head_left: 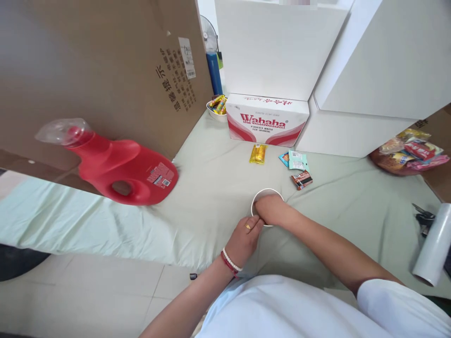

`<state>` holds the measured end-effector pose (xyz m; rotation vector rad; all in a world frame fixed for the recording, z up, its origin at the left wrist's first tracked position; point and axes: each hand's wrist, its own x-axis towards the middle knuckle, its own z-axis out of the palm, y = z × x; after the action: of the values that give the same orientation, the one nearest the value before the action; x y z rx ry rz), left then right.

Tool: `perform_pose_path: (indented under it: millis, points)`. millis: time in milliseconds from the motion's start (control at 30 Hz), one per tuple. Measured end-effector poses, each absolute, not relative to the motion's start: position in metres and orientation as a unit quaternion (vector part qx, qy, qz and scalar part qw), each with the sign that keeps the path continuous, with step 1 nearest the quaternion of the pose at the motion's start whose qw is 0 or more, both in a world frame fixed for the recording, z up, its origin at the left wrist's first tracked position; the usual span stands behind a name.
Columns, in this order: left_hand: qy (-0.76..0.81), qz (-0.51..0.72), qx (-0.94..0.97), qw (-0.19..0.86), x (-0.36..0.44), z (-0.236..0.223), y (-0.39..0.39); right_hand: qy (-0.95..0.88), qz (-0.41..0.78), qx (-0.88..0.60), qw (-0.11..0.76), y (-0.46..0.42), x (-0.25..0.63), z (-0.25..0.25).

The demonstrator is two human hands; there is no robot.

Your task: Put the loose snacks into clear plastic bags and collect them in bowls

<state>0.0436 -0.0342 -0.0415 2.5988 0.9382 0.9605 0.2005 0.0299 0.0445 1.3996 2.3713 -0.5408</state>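
Near the front of the cloth-covered table stands a white paper bowl (263,191). My left hand (245,237), with a ring and bracelets, has its fingers closed on the near-left rim. Down inside the bowl is my right hand (269,209); its fingers are hidden, as are the bowl's contents. Beyond the bowl lie a yellow-wrapped snack (258,154), a light-green packet (298,160) partly over a blue packet (283,159), and a brown-and-red wrapped bar (302,180).
A Wahaha water carton (268,122) stands at the back, beside a bowl of wrapped sweets (217,115). At left, a red jug (130,171) lies tilted by a large cardboard box (105,70). At right are a snack bowl (391,162), keys (424,217) and a white roll (433,249).
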Motion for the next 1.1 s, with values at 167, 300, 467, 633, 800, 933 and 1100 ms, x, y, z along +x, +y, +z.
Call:
perform_pose_path:
  millis: [167, 300, 467, 633, 800, 933, 1100]
  points:
    - [0.356, 0.336, 0.862, 0.134, 0.045, -0.037, -0.032, 0.808, -0.181, 0.56, -0.004, 0.011, 0.236, 0.076]
    - [0.356, 0.338, 0.86, 0.138, 0.045, -0.036, -0.03, 0.717, -0.058, 0.659, -0.22, 0.028, 0.274, 0.102]
    - [0.323, 0.326, 0.875, 0.154, 0.048, -0.034, -0.036, 0.651, -0.018, 0.723, -0.231, 0.114, 0.316, 0.082]
    - [0.309, 0.345, 0.872, 0.16, 0.05, -0.02, -0.046, 0.648, -0.12, 0.713, -0.239, 0.129, 0.339, 0.064]
    - [0.312, 0.358, 0.849, 0.23, 0.06, -0.005, -0.044, 0.756, -0.205, 0.549, -0.291, -0.001, 0.343, 0.074]
    - [0.258, 0.352, 0.849, 0.298, 0.084, 0.0, -0.046, 0.801, -0.227, 0.511, -0.216, -0.098, 0.339, 0.059]
    - [0.225, 0.361, 0.861, 0.28, 0.107, -0.005, -0.052, 0.698, -0.122, 0.661, -0.245, -0.158, 0.383, 0.052]
